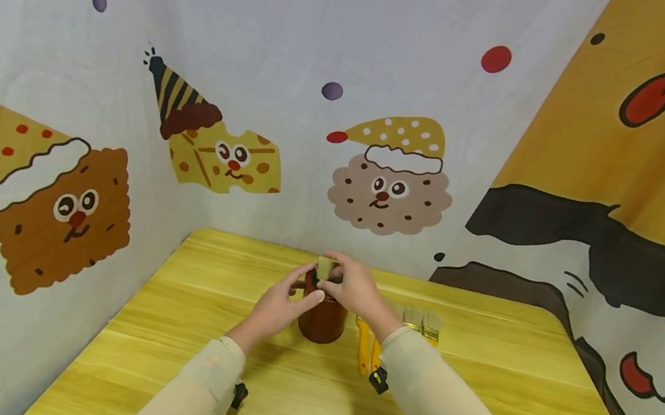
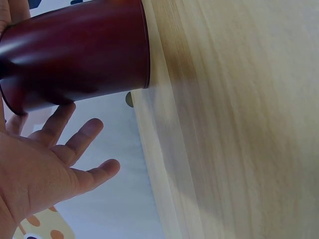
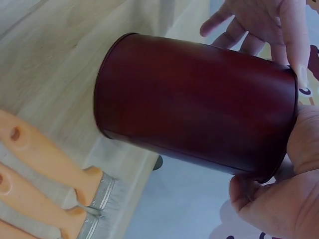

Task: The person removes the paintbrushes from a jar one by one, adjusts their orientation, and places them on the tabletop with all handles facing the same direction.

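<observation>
A dark red-brown cylindrical container (image 1: 321, 326) stands upright on the table, and its smooth side fills much of both wrist views. My left hand (image 1: 281, 309) holds it near the rim, thumb on the near side; in the left wrist view its outer fingers spread away from the wall. Over the mouth, my right hand (image 1: 355, 288) pinches a paintbrush (image 1: 324, 269) whose pale bristles point up; its lower part is hidden in the container. In the right wrist view, the fingers of my right hand (image 3: 284, 199) lie at the rim.
To the right of the container lie several paintbrushes (image 1: 430, 328) with orange handles, bristles toward the back; my right forearm partly covers them. The wooden table (image 1: 221, 262) reaches back to a white cloth wall (image 1: 307, 31) printed with cartoon food.
</observation>
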The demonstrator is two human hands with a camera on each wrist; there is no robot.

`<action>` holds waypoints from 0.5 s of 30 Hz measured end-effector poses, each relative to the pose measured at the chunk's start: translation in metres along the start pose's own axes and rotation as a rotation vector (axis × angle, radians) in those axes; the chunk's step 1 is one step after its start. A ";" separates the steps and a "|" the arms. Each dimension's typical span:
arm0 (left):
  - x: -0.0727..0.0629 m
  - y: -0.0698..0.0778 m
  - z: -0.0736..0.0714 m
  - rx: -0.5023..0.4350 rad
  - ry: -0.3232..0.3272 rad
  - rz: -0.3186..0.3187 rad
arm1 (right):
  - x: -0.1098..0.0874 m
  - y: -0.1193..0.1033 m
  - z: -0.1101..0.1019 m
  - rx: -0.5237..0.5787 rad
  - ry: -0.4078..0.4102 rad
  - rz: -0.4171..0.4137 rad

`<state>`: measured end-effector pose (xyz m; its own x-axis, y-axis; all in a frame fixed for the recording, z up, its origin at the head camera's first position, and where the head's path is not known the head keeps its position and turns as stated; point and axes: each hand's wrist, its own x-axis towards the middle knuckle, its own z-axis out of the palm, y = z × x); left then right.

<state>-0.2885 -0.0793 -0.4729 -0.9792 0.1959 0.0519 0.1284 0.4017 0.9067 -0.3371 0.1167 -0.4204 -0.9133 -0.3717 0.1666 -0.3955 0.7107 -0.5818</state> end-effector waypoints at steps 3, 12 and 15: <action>0.000 0.000 0.000 -0.006 -0.005 -0.002 | 0.002 -0.002 0.000 -0.002 -0.005 0.018; -0.001 0.002 0.000 -0.001 -0.003 -0.005 | 0.001 -0.003 -0.004 0.043 0.015 0.036; 0.000 0.000 0.000 -0.001 0.000 -0.005 | 0.000 -0.003 -0.013 0.098 0.041 0.033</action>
<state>-0.2882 -0.0793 -0.4725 -0.9798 0.1941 0.0472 0.1233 0.4021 0.9073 -0.3367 0.1219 -0.4083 -0.9298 -0.3229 0.1767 -0.3549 0.6595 -0.6627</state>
